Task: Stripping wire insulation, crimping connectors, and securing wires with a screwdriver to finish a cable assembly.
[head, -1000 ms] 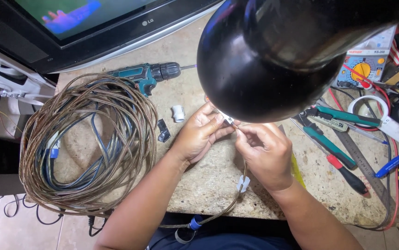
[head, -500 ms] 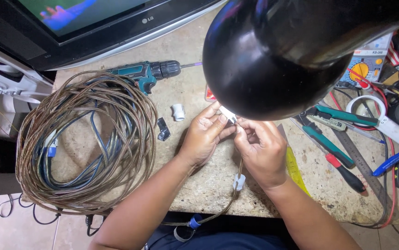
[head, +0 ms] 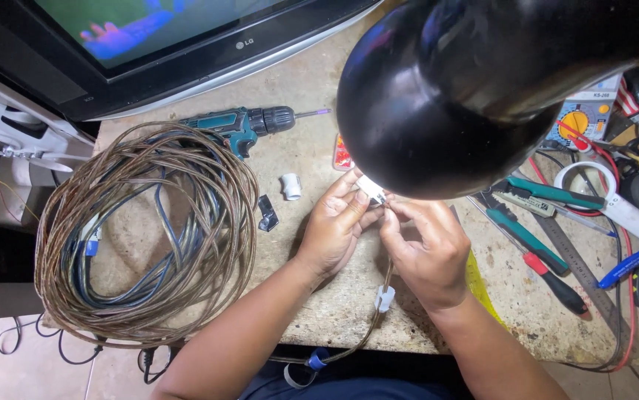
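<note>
At the middle of the stone-topped counter [head: 312,126], right under the big black lamp shade [head: 445,96], both hands meet over a small white connector [head: 370,187]. The left hand [head: 334,226] has its fingers pinched around the connector's body, thumb on one side and fingertips on the other. The right hand [head: 427,244] is curled close beside it, fingers drawn narrow around the thin brown cable [head: 379,292] where it enters the connector; the fingertips of the two hands nearly touch. From there the cable drops between the wrists, passes through a small white clip [head: 384,298] and hangs over the near edge of the counter.

To the left lies a large coil of brown wire [head: 145,230] with blue cable wound among it. Above the coil rests a teal cordless drill [head: 242,126], its bit pointing right. A small white plastic piece [head: 290,186] and a dark metal clip [head: 266,212] lie just left of the left hand. On the right side sit green-handled pliers [head: 527,237], a red-handled screwdriver [head: 553,281], a roll of white tape [head: 586,185] and a yellow multimeter [head: 583,118]. A television [head: 208,44] stands along the far edge.
</note>
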